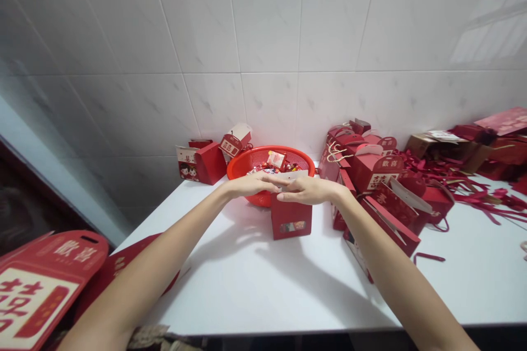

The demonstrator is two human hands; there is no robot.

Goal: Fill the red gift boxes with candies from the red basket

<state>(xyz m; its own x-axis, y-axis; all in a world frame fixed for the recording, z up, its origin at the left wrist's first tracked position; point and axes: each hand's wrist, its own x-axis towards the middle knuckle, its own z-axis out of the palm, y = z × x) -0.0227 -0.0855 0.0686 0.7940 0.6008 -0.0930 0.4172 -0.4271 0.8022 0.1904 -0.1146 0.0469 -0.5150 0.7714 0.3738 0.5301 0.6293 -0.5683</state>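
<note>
A small red gift box with a clear window in its lower front stands upright on the white table. Wrapped pieces show through that window. My left hand reaches over its top from the left, fingers stretched out. From the other side my right hand lies across the top, its fingers extended leftward and meeting the left fingertips. Part of a pale flap shows behind the hands. Where the fingers touch the box top is partly hidden. Just behind is a red plastic basket of wrapped candies.
Several red gift boxes crowd the right side, beside a heap of dark red ribbons. Two boxes stand back left by the tiled wall. A large red box fills the lower left. The white table has its front edge below.
</note>
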